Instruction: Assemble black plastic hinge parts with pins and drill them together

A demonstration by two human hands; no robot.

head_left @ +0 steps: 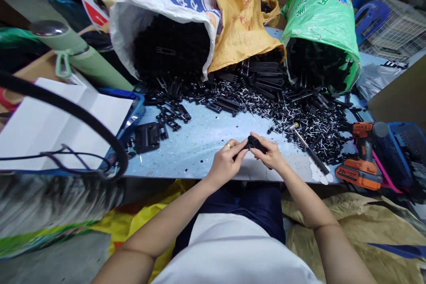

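Over the front edge of the light blue table, both my hands meet on a black plastic part (255,143). My left hand (227,159) pinches its left end and wears a ring on one finger. Around the right side of the same part, the fingers of my right hand (271,153) are closed. Much of its shape is hidden by the fingers. Just beyond my hands lies a heap of small black parts and silvery pins (293,117). A hammer (309,148) with a black grip rests to the right of my right hand.
Behind the heap, a white sack (128,31), a yellow sack (236,22) and a green sack (322,17) lie with mouths facing me. An orange cordless drill (362,159) stands right. At left are black blocks (146,137), white paper (63,115) and a black cable hoop (83,115).
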